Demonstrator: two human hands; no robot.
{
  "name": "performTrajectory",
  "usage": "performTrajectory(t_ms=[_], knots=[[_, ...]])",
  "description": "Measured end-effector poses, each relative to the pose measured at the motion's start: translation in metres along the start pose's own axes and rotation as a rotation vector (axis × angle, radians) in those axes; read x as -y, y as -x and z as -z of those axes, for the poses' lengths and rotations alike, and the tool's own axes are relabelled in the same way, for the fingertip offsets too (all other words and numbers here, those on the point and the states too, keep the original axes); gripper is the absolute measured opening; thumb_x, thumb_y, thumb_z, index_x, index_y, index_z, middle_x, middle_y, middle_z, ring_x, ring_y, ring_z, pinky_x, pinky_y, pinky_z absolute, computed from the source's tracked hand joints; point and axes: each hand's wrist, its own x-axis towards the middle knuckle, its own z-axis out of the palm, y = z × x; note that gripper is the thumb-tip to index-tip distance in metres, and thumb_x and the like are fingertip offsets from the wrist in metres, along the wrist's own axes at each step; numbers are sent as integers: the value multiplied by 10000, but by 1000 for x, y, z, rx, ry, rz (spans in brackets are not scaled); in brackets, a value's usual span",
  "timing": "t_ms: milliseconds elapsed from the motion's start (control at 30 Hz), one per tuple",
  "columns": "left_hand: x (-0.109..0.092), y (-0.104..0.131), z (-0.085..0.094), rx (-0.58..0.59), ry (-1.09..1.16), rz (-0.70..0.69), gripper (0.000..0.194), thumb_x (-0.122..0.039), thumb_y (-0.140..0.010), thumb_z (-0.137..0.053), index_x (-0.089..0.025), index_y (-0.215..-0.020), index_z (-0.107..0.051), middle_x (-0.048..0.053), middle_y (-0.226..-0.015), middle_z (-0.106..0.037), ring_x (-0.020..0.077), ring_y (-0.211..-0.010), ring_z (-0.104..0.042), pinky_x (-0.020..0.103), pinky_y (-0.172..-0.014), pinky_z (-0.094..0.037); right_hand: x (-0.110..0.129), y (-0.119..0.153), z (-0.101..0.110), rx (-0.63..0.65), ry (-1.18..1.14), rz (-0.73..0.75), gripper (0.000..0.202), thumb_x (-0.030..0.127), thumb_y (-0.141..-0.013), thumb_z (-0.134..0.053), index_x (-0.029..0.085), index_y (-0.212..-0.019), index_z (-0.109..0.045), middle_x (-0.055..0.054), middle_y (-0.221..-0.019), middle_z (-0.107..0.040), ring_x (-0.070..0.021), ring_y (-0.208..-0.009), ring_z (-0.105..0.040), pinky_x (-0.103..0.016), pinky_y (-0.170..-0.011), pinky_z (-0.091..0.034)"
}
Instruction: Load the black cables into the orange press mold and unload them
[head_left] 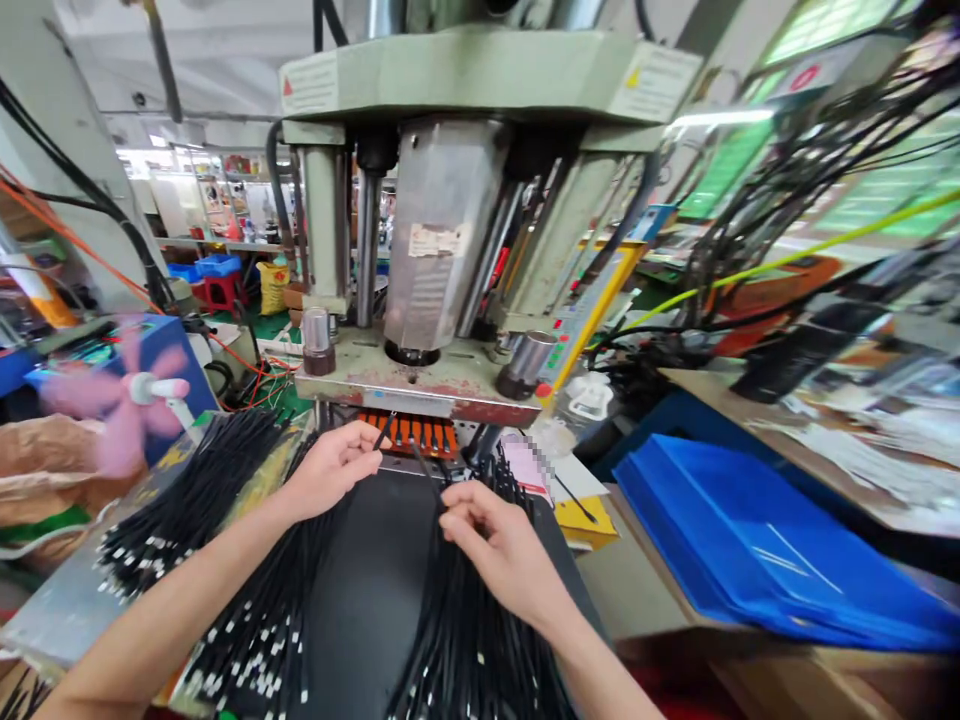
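Observation:
Before the orange mold plate (427,437), which has several dark cable ends lying in its slots, my left hand (337,465) pinches a short black cable end. My right hand (484,530) is closed at the top of a black cable bundle (480,640), its fingertips on a thin dark cable that points up toward the plate. The plate sits low in a green press (420,385), under its upper block. To the left of the black work surface (367,580) lies another bundle of black cables (255,630) with white tips.
A further cable pile (202,490) lies at the left beside a pink fan (139,390). Blue plastic sheets (765,550) rest on a box at the right. A control panel with a yellow edge (600,310) stands right of the press, and loose cables hang at the upper right.

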Motion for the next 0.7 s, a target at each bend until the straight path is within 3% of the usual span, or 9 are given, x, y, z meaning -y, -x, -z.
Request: performTrajectory(t_ms=[133,333,567,633,700], knots=[[-19,0,-14,76,12,-43,252,-374,-833,-584,-146,-940,-583,-29,-701,-518,42,-526,-442,138,-451,-366,24,-7,-17,-75,-102,105,134,333,-895,-531,200,-896,-543,21,-629,-604,-117,-553,-547,-214,-521,-404],[-26,-3,-21,178,78,-82,347,-444,-824,-616,-103,-864,-667,10,-715,-551,73,-504,-547,183,-428,-461,18,-20,-31,-126,-292,138,173,359,-903,-550,197,-855,-511,26,-660,-573,-99,-550,-513,-205,-516,-396],[-4,-11,-23,76,131,-20,403,-479,-733,-717,-78,-726,-670,3,-563,-548,89,-429,-558,190,-409,-471,11,-30,-43,-27,-393,114,215,367,-900,-557,200,-794,-474,33,-645,-555,-92,-533,-469,-207,-512,-363],[4,-12,-21,8,132,-21,405,-482,-726,-718,-81,-708,-666,3,-585,-549,81,-408,-546,181,-377,-445,7,-30,-49,19,-328,86,161,342,-886,-560,197,-835,-510,44,-622,-546,-100,-524,-465,-213,-518,-358],[15,-11,-17,-93,130,-43,395,-476,-721,-714,-85,-698,-661,23,-676,-582,70,-407,-547,175,-356,-426,1,-27,-56,142,-176,60,110,283,-875,-542,192,-817,-563,47,-584,-549,-110,-520,-477,-220,-534,-355]])
